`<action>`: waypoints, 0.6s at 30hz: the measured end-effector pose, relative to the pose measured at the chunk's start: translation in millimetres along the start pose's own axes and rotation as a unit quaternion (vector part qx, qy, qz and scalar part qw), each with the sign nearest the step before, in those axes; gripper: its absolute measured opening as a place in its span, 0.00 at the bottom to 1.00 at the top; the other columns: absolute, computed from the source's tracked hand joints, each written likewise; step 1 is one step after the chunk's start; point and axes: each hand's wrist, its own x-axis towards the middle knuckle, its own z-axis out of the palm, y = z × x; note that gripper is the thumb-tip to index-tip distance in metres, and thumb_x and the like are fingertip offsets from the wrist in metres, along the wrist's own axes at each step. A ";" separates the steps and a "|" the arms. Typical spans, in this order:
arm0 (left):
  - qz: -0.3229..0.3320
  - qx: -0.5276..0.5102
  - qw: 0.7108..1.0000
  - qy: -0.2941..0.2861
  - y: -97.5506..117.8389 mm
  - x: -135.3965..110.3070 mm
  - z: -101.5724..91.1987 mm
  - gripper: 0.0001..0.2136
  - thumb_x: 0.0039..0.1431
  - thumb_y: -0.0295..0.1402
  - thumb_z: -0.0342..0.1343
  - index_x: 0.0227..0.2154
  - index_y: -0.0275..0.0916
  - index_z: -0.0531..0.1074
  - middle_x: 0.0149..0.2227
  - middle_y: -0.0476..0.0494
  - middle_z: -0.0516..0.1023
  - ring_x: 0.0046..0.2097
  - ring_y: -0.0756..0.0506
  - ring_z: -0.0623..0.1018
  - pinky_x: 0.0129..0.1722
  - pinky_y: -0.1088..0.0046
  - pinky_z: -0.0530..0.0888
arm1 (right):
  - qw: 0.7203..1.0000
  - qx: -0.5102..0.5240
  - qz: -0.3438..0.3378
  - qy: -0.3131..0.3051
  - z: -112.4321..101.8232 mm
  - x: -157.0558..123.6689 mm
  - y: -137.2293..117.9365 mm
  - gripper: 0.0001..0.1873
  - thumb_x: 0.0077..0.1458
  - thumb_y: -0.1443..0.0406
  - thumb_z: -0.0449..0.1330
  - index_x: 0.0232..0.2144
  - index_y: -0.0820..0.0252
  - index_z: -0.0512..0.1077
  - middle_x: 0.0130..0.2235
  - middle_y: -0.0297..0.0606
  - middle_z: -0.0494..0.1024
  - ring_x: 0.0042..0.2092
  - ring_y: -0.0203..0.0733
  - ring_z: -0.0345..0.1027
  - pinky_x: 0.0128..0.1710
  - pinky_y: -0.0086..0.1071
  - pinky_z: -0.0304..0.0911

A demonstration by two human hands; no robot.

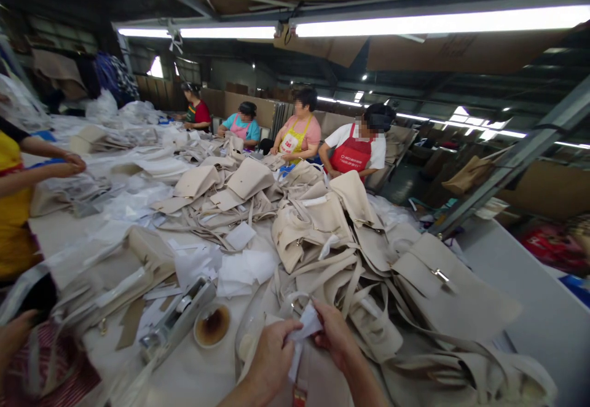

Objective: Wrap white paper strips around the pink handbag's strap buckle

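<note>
Head — bowl [198,335], brown inside, near hands [271,353]

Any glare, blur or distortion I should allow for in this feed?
Head view: overhead tube lights blown out; head view: striped cloth, lower left, looks soft; head view: bag at right seems stretched; head view: left hand and right hand readable, though the white sheet they pinch lacks detail.
</note>
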 end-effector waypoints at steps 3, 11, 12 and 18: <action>0.011 0.021 1.000 -0.007 -3.8 0.1 0.3 0.23 0.50 0.22 0.49 0.46 0.37 0.80 0.50 0.38 0.81 0.55 0.38 0.76 0.60 0.63 0.64 | 0.998 0.008 -0.005 -0.060 -2.6 -8.0 -2.8 0.31 0.46 0.38 0.60 0.25 0.62 0.71 0.21 0.30 0.68 0.21 0.29 0.58 0.15 0.19 0.50; -0.132 -0.232 0.956 -0.121 7.4 3.6 -3.6 0.13 0.44 0.33 0.56 0.35 0.41 0.72 0.31 0.46 0.79 0.37 0.41 0.79 0.41 0.64 0.73 | 0.994 0.019 -0.043 -0.103 -4.9 -11.4 2.0 0.26 0.31 0.51 0.75 0.27 0.63 0.73 0.21 0.28 0.70 0.22 0.28 0.61 0.20 0.21 0.58; -0.178 -0.295 0.927 -0.147 10.0 5.2 -4.9 0.13 0.44 0.37 0.56 0.35 0.40 0.70 0.30 0.46 0.78 0.34 0.42 0.78 0.37 0.66 0.73 | 0.993 0.024 -0.044 -0.111 -5.1 -11.3 1.8 0.26 0.31 0.51 0.75 0.26 0.63 0.73 0.22 0.28 0.71 0.22 0.29 0.62 0.21 0.22 0.59; -0.219 -0.336 0.904 -0.146 10.9 11.8 -2.0 0.18 0.39 0.35 0.61 0.34 0.41 0.62 0.30 0.46 0.79 0.28 0.45 0.79 0.28 0.70 0.72 | 0.990 0.021 -0.049 -0.129 -8.3 -11.9 1.8 0.26 0.32 0.50 0.74 0.28 0.63 0.73 0.21 0.28 0.71 0.22 0.29 0.60 0.20 0.22 0.56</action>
